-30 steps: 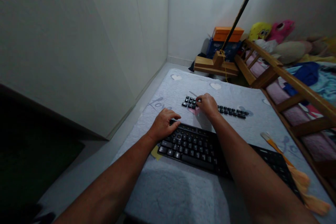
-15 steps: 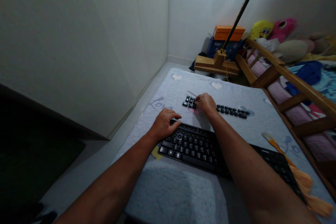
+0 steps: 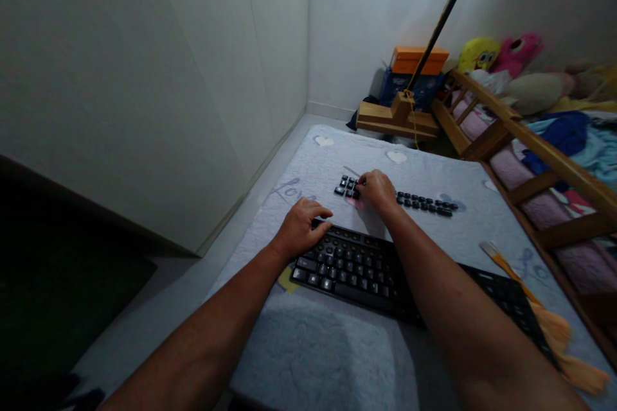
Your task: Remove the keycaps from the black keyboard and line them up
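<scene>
A black keyboard (image 3: 357,266) lies on the quilted cover, with bare key posts along its upper rows and caps on the lower ones. My left hand (image 3: 303,226) rests on its upper left corner, thumb and fingers apart, holding nothing. Beyond the keyboard, my right hand (image 3: 376,189) reaches into the loose black keycaps, its fingertips pinched down on one keycap (image 3: 357,194). More loose keycaps (image 3: 424,203) lie in rows to the right of that hand. A thin metal tool (image 3: 351,171) sticks out behind the fingers; its other end is hidden. My right forearm covers part of the keyboard.
A brush (image 3: 501,263) and an orange glove-like cloth (image 3: 562,334) lie right of the keyboard. A wooden bed rail (image 3: 520,128) runs along the right side. A white cabinet (image 3: 193,77) borders the left. Behind are a wooden stand (image 3: 398,117) and an orange box (image 3: 419,60).
Both hands hold nearly the same places. The view has shifted very slightly; no keycap has visibly moved.
</scene>
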`<act>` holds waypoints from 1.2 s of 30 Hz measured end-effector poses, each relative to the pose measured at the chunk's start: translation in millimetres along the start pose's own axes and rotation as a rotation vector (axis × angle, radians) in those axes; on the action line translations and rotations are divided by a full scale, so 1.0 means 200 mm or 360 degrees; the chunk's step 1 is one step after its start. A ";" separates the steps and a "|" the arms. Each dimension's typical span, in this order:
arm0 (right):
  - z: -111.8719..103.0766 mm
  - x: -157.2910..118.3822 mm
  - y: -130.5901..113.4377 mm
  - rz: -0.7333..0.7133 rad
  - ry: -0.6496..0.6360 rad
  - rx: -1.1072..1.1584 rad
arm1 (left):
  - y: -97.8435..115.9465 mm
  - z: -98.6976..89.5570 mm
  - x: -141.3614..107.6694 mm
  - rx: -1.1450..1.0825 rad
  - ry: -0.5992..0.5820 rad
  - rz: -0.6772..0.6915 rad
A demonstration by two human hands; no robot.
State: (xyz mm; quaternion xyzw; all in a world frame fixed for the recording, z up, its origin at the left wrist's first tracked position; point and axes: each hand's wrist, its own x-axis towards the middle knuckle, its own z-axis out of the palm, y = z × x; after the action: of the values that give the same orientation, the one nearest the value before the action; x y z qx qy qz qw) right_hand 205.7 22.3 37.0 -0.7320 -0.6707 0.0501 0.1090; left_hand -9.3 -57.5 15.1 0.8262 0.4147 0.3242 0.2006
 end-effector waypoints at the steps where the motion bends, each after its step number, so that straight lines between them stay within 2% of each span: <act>1: -0.01 0.00 0.00 -0.0012 0.0021 0.0027 | 0.00 0.00 0.00 -0.0001 0.0004 0.0000; 7: -0.17 -0.07 0.03 -0.0054 0.0209 0.0278 | -0.01 0.00 0.00 -0.0019 0.0023 0.0010; 8: -0.20 -0.10 0.04 -0.0040 0.0240 0.0387 | -0.01 0.00 0.00 -0.0027 0.0025 0.0014; 11: -0.30 -0.23 0.06 -0.0008 0.0317 0.1048 | -0.01 0.00 0.00 -0.0051 0.0026 0.0024; 13: -0.34 -0.36 0.07 -0.0024 0.0387 0.1224 | 0.00 0.00 -0.01 -0.0069 0.0022 0.0020; 15: -0.36 -0.50 0.08 -0.0003 0.0326 0.1318 | 0.01 0.00 -0.01 -0.0096 0.0013 0.0016; 18: -0.34 -0.69 0.07 0.0003 0.0046 0.1520 | 0.03 -0.01 -0.01 -0.0145 -0.0016 0.0029; 21: -0.29 -0.83 0.04 -0.0024 -0.0140 0.1474 | 0.03 0.00 -0.01 -0.0176 -0.0037 0.0049; 24: -0.25 -0.90 0.00 -0.0109 -0.0086 0.1278 | 0.02 0.00 -0.01 -0.0187 -0.0039 0.0052; 29: -0.19 -0.91 -0.07 -0.0266 -0.0058 0.1074 | 0.01 0.01 -0.01 -0.0185 -0.0039 0.0025; 36: -0.13 -0.91 -0.10 -0.0316 -0.0089 0.1019 | 0.01 0.02 -0.01 -0.0173 -0.0031 0.0046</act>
State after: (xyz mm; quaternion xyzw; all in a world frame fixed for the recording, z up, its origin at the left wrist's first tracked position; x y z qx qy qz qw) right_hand 173.9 -159.3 54.2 -0.5900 -0.6917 0.2674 0.3193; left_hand -6.6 -60.5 12.0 0.8232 0.3825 0.3410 0.2445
